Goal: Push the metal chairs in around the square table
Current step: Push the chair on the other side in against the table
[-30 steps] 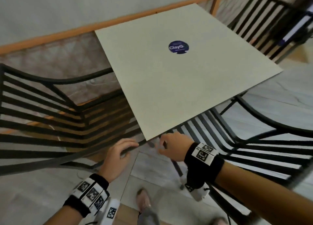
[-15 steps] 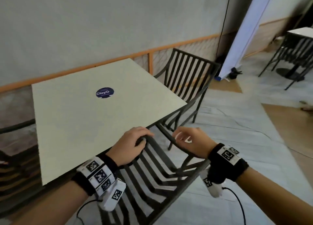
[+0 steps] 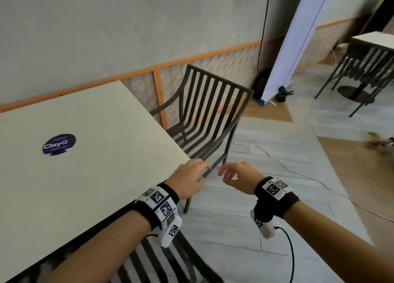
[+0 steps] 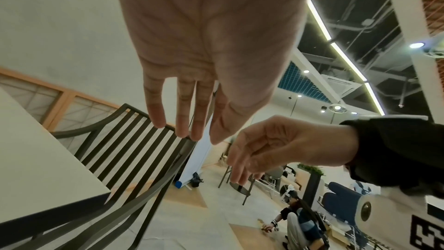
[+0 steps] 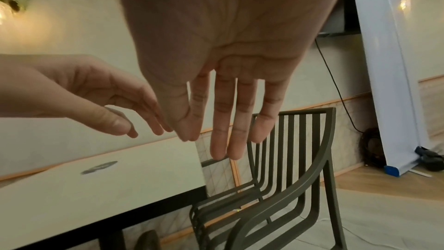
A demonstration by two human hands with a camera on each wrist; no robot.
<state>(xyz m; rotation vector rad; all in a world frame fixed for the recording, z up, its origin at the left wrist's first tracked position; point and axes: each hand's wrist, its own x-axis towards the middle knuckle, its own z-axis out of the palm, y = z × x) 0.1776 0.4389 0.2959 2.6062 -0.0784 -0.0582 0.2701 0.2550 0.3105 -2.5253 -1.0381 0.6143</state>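
Observation:
The square cream table point(image 3: 96, 176) with a round blue sticker fills the left of the head view. A dark metal slatted chair point(image 3: 213, 112) stands at its right side, its seat partly out from under the top. A second metal chair point(image 3: 166, 261) is below my forearms at the table's near edge. My left hand point(image 3: 202, 171) and right hand point(image 3: 225, 175) hover side by side past the table's near right corner, fingers relaxed, holding nothing. The left wrist view shows the left hand's straight fingers point(image 4: 182, 121) before the chair point(image 4: 134, 149). In the right wrist view the fingers point(image 5: 230, 130) are likewise straight.
A white roll-up banner point(image 3: 298, 37) leans at the wall behind the chair. A thin cable point(image 3: 298, 174) runs over the tiled floor. Another table with chairs point(image 3: 366, 58) stands far right. A person crouches on the floor point(image 4: 295, 216) in the distance.
My view has swung right. Both hands have left the near chair's top rail and moved up and rightward, toward the chair at the table's right side.

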